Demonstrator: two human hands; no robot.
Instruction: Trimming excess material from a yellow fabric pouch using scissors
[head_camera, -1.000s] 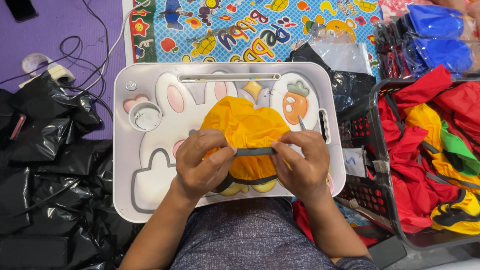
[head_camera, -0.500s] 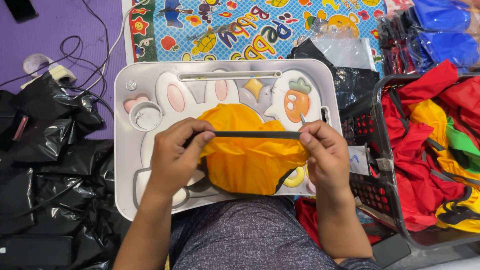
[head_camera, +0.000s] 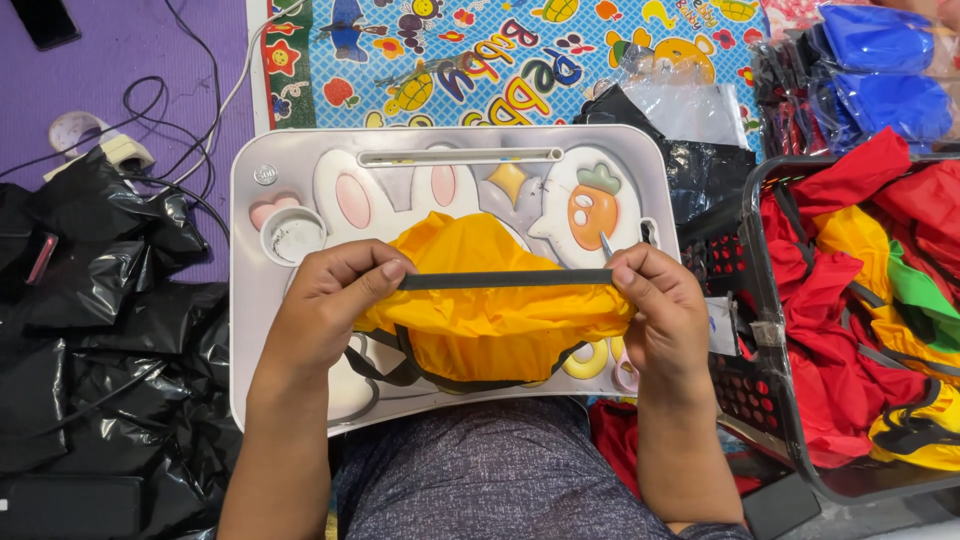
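Your left hand (head_camera: 330, 300) and right hand (head_camera: 660, 305) pinch the strap (head_camera: 505, 279) taut (fingers clamped on its ends) over the yellow cloth (head_camera: 490, 320) on the tray (head_camera: 450, 145).

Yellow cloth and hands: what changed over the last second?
The hands moved apart, left hand leftward and right hand rightward, pulling the black band out straight across the yellow cloth, which flattened. Both keep pinching it. The tray and basket stayed put.
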